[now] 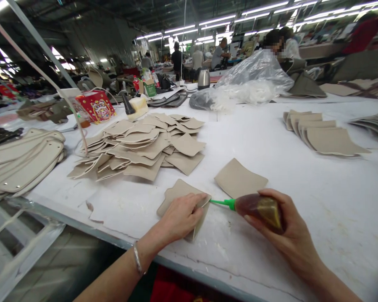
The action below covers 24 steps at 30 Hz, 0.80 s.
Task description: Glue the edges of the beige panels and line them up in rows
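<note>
My right hand is wrapped round a squeeze bottle of brown liquid, which looks like glue. Its thin green nozzle points left, with the tip at the corner of a beige leather-like piece. My left hand grips that piece on the table, index finger stretched along it towards the nozzle tip and thumb lower down by its edge. The hand hides the middle of the piece. Just beyond the bottle lies another flat beige piece, touched by neither hand.
A loose heap of beige pieces lies ahead on the left of the white table. Overlapping pieces stand at the right. Long riveted panels lie far left. A pale hose, clear plastic bag and kettle are farther back.
</note>
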### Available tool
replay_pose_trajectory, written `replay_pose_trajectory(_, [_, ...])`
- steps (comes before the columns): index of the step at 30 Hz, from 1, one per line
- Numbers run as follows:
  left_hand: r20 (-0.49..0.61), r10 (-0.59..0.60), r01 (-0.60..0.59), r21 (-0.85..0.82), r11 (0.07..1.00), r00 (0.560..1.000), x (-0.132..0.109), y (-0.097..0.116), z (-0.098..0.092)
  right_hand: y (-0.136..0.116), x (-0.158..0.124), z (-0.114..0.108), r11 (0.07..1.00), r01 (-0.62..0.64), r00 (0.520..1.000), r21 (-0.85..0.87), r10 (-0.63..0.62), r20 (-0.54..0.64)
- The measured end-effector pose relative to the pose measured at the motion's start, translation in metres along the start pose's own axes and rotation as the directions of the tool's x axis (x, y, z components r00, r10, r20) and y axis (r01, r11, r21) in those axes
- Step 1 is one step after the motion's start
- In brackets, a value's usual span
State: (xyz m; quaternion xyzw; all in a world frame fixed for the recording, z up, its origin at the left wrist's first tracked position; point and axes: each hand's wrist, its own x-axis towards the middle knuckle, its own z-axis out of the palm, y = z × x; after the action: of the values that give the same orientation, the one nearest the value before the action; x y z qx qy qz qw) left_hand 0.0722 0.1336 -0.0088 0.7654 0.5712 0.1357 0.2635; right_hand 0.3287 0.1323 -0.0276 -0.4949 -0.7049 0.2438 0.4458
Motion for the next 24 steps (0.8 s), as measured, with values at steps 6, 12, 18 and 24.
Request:
replay_pose_trajectory(6, [-0.006,-0.003,0.003,-0.019,1.000,1.000,0.001,-0.001,0.000,-0.004,0.000,0.003,0.992,0.115,0.992,-0.046,-0.117,-0.040])
replay_pose_trajectory(12, [-0.014,-0.003,0.002,-0.028,1.000,1.000,0.001,-0.001,0.001,-0.010,-0.006,0.003,0.986,0.147,0.988,-0.075,-0.149,-0.028])
replay_pose_trajectory(18, [-0.021,-0.019,0.018,-0.013,1.000,1.000,0.001,0.002,-0.001,-0.015,-0.006,0.005,0.985,0.118,0.987,-0.128,-0.130,-0.089])
replay_pose_trajectory(24, [-0.034,-0.014,0.014,-0.017,1.000,0.999,0.001,0.001,0.002,-0.020,-0.016,0.008,0.990,-0.031,0.990,-0.140,0.011,-0.142])
